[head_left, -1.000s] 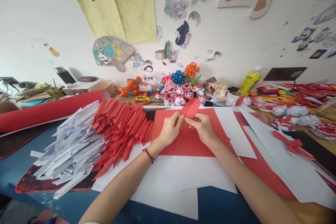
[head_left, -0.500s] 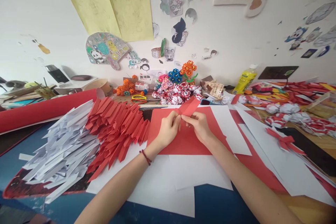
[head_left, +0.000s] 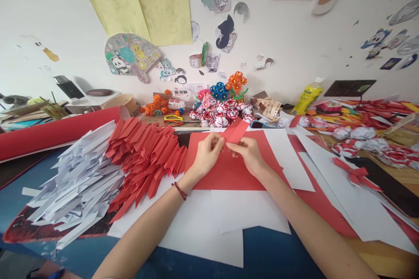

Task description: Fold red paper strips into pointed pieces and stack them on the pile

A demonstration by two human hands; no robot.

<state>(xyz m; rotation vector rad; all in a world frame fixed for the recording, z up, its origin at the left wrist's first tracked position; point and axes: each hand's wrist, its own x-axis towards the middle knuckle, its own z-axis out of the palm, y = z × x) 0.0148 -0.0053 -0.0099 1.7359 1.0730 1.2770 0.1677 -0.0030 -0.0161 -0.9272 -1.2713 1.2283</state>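
A small piece of red paper (head_left: 238,130) is held up over a large red sheet (head_left: 229,178). My left hand (head_left: 209,150) pinches its lower left end between thumb and fingers. From the right, my right hand (head_left: 247,152) grips the same piece, thumb in front and fingers behind. The fingertips of both hands nearly meet, and the edge between them is partly hidden. White sheets (head_left: 203,222) lie under the large red sheet. Folded red strips (head_left: 147,152) are heaped left of my hands, beside a pile of folded white strips (head_left: 81,183).
Red-and-white paper flowers (head_left: 222,113) and an orange flower bunch (head_left: 237,83) stand at the back. A yellow bottle (head_left: 307,96) is at back right. A red paper bow (head_left: 355,171) lies near a black flat object (head_left: 386,183). A red roll (head_left: 59,130) spans the left.
The camera view has shifted slightly. My left hand's fingers have moved a little away from the right hand's, while both still hold the red piece.
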